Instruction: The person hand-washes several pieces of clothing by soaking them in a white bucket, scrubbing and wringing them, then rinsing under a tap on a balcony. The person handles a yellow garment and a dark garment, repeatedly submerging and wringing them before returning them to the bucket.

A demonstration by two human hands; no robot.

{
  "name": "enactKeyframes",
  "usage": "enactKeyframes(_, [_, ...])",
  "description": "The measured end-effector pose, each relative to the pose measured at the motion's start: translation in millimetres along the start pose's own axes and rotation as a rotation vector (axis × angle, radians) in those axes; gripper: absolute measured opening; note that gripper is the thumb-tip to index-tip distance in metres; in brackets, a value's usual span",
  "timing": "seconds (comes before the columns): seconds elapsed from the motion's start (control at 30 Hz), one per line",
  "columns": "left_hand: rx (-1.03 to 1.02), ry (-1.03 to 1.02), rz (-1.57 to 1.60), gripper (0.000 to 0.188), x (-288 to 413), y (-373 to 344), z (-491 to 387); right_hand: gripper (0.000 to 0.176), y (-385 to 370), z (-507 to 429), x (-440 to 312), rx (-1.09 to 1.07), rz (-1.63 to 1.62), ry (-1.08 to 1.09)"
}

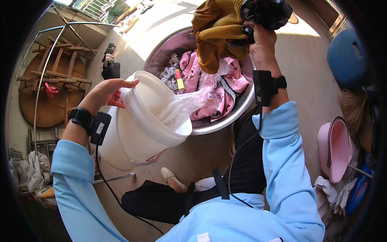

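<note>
My left hand [113, 93] grips the rim of a white plastic bucket [136, 130], tilted to the right. Water [187, 104] streams from its mouth into a wide metal basin [208, 130]. Inside the basin lie a wet pink patterned garment [193, 72] and some greyish cloth [170, 75]. A small red and yellow object [179, 79] rests on the cloth. Over the basin's far side, my right hand [262, 40] holds up a bunched mustard-yellow garment [222, 33] with a dark, shiny piece [266, 13] beside it. The fingers of my right hand are partly hidden by the fabric.
A round wooden tabletop [45, 99] and wooden frames lean at the left, near a metal pole [42, 90]. Black shoes [111, 70] sit beyond the bucket. On the right are a blue plastic container [344, 60] and a pink tub [325, 148]. White cloths [326, 189] lie below it.
</note>
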State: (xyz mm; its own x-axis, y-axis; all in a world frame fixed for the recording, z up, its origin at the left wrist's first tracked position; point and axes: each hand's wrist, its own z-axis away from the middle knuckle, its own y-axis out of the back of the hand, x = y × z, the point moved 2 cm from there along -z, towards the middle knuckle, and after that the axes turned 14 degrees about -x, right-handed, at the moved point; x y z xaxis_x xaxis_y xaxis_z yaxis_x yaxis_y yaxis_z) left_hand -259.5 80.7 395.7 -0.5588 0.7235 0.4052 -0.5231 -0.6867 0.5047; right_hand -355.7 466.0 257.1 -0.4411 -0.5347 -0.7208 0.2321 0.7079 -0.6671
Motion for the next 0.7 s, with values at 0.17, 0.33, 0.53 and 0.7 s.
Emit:
enactKeyframes(0.17, [0.031, 0.053, -0.117, 0.064, 31, -8, -31, 0.029, -5, 4, 10, -0.087, -0.117, -0.019])
enactKeyframes(0.33, [0.016, 0.116, -0.253, 0.069, 59, -17, -61, 0.042, -15, 10, 16, -0.071, 0.022, 0.008])
enactKeyframes(0.53, [0.010, 0.168, -0.319, 0.071, 71, -20, -85, 0.047, -25, 16, 11, 0.022, 0.242, 0.042])
enactKeyframes(0.7, [0.048, 0.183, -0.377, 0.069, 71, -19, -95, 0.050, -35, 21, 5, 0.059, 0.327, 0.053])
